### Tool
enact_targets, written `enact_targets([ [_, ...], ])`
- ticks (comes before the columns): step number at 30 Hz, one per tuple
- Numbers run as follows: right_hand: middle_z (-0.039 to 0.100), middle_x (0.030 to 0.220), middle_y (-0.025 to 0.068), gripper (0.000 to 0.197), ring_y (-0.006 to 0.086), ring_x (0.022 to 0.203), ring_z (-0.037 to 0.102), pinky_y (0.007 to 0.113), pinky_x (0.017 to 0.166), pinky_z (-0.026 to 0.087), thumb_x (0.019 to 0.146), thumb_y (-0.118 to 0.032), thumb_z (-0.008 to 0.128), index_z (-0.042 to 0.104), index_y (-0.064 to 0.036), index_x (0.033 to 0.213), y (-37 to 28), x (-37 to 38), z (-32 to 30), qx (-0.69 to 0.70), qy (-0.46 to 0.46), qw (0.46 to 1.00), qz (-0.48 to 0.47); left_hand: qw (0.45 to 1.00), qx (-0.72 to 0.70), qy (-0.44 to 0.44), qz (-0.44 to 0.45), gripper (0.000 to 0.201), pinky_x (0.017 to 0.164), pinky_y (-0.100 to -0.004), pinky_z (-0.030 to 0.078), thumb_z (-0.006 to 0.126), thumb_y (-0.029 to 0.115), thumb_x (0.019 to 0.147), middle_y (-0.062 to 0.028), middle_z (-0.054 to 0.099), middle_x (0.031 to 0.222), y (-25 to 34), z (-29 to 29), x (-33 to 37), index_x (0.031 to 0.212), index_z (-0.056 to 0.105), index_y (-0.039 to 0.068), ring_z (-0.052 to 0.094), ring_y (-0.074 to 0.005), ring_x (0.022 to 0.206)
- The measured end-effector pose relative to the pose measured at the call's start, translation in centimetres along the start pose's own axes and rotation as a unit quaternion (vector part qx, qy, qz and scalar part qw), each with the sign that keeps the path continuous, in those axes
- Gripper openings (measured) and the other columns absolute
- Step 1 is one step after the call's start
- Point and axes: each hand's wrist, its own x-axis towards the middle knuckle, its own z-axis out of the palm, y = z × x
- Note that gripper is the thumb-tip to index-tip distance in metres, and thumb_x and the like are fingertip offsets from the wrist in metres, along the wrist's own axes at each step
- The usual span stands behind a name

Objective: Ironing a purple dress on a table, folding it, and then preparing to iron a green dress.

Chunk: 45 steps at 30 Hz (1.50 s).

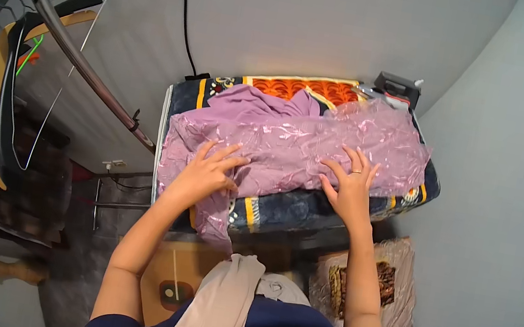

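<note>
A lilac garment with a shiny, embroidered-looking pattern (280,140) lies spread across a padded surface covered with a dark blue patterned blanket (282,210). Plainer lilac cloth (255,103) is bunched at its far left, and one part hangs over the near edge. My left hand (210,172) rests on the garment's left part, fingers spread. Farther right, my right hand (352,179) lies on the cloth with its fingers apart, a ring on one finger. Neither hand grips the fabric.
Hangers (9,84) in several colours hang from a metal rail (77,57) at the left. A dark grey device (398,88) stands at the far right corner. Below lie a cardboard box (160,265) and a plastic-wrapped bundle (404,293). Walls rise behind and at right.
</note>
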Motion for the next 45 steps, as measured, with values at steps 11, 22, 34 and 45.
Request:
enact_targets([
  [11, 0.044, 0.134, 0.0092, 0.017, 0.0365, 0.132, 0.029, 0.068, 0.106, 0.011, 0.076, -0.026, 0.073, 0.069, -0.0219, 0.091, -7.7, -5.8, 3.3, 0.048, -0.001, 0.997, 0.064, 0.987, -0.084, -0.085, 0.106, 0.028, 0.111, -0.0558, 0.016, 0.075, 0.034, 0.057, 0.0048, 0.046, 0.137, -1.5, -1.2, -1.3, 0.085, 0.076, 0.029, 0.026, -0.0254, 0.139],
  [22, 0.038, 0.139, 0.0093, 0.049, 0.0389, 0.134, 0.024, 0.069, 0.106, 0.008, 0.061, -0.05, 0.079, 0.066, -0.023, 0.099, -19.1, -11.0, 7.3, 0.058, 0.014, 0.98, 0.191, 0.963, -0.09, 0.006, 0.255, 0.014, 0.109, -0.0597, 0.013, 0.072, 0.028, 0.071, 0.007, 0.053, 0.129, -1.6, 0.6, -3.4, 0.082, 0.073, 0.02, 0.03, -0.0217, 0.137],
  [34, 0.047, 0.133, 0.0027, 0.024, 0.0362, 0.133, 0.028, 0.07, 0.107, 0.005, 0.058, -0.034, 0.082, 0.073, -0.0168, 0.072, -18.3, -16.3, 6.6, 0.002, -0.023, 0.958, 0.286, 0.939, -0.138, 0.223, 0.221, 0.013, 0.109, -0.0539, 0.017, 0.07, 0.017, 0.075, 0.0043, 0.06, 0.114, -2.1, -2.9, -1.7, 0.087, 0.066, 0.016, 0.043, -0.0208, 0.127],
  [45, 0.049, 0.127, 0.0039, 0.015, 0.0333, 0.131, 0.032, 0.067, 0.109, 0.01, 0.069, -0.011, 0.07, 0.065, -0.0161, 0.082, -8.5, -5.7, -3.9, -0.171, 0.129, 0.956, 0.198, 0.932, -0.187, 0.309, 0.046, 0.012, 0.104, -0.0481, 0.024, 0.069, 0.018, 0.08, -0.0007, 0.062, 0.109, -4.8, -4.0, 0.3, 0.091, 0.067, 0.013, 0.049, -0.0241, 0.12],
])
